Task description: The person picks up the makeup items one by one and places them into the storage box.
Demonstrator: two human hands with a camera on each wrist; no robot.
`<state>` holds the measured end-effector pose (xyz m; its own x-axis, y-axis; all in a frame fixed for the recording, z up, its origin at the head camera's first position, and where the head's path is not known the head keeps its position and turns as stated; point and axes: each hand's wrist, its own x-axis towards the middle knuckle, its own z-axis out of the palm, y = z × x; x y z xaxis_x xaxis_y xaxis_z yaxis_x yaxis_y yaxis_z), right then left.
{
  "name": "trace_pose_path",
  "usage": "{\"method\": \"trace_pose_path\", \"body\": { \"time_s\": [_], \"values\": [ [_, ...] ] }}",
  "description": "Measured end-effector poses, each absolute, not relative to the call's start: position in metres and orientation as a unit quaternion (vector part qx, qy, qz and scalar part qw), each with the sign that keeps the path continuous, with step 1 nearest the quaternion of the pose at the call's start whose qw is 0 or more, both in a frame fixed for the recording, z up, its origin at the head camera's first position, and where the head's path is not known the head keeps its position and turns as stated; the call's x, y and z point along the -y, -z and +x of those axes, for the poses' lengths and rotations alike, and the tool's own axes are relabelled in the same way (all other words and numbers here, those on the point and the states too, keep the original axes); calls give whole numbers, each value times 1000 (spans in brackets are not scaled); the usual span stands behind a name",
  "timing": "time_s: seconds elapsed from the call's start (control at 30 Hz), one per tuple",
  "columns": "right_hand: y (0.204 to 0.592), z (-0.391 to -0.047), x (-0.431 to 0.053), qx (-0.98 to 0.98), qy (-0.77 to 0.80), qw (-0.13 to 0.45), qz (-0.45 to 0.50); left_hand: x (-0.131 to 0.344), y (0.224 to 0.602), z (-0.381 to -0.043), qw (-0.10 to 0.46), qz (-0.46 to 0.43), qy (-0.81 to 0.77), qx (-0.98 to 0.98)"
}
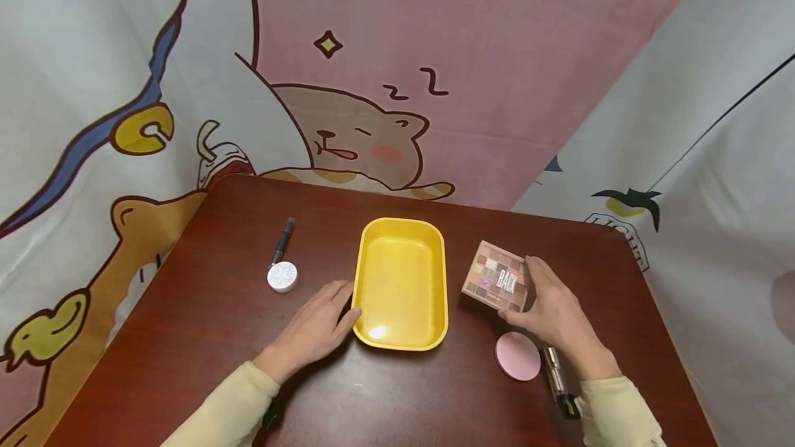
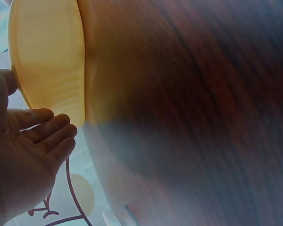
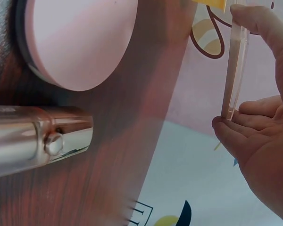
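Between the thumb and fingers of the right hand (image 1: pixel 553 312), pinched by its edges, is one eyeshadow palette (image 1: pixel 487 273) lettered "BACK", seemingly raised off the dark wooden table (image 1: pixel 459 405), right of the yellow tray (image 1: pixel 402 274). The left hand (image 1: pixel 313 323) has its fingers loosely extended, close together against the tray's left side, thumb at the rim.

Just beside the right hand lie one round pink compact (image 1: pixel 518 356) and one gold lipstick tube (image 1: pixel 555 369) with a black end. Beyond the left hand are one white round jar (image 1: pixel 282 277) with a star-patterned lid and one slim dark pen-like tube (image 1: pixel 283 240).

It looks early: of five cosmetics, one is in hand, four remain on the table, and all sit outside the single tray.
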<state>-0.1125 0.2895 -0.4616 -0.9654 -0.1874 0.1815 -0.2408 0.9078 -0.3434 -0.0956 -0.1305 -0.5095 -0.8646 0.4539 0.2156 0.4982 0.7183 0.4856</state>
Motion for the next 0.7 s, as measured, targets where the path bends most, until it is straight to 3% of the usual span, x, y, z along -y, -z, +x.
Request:
{"method": "trace_pose_path", "body": {
  "time_s": [0.5, 0.7],
  "values": [
    [449, -122, -273, 978, -189, 7, 83, 130, 508, -96, 38, -256, 272, 927],
    [450, -125, -268, 976, -196, 14, 94, 131, 508, -97, 34, -255, 272, 927]
  ]
}}
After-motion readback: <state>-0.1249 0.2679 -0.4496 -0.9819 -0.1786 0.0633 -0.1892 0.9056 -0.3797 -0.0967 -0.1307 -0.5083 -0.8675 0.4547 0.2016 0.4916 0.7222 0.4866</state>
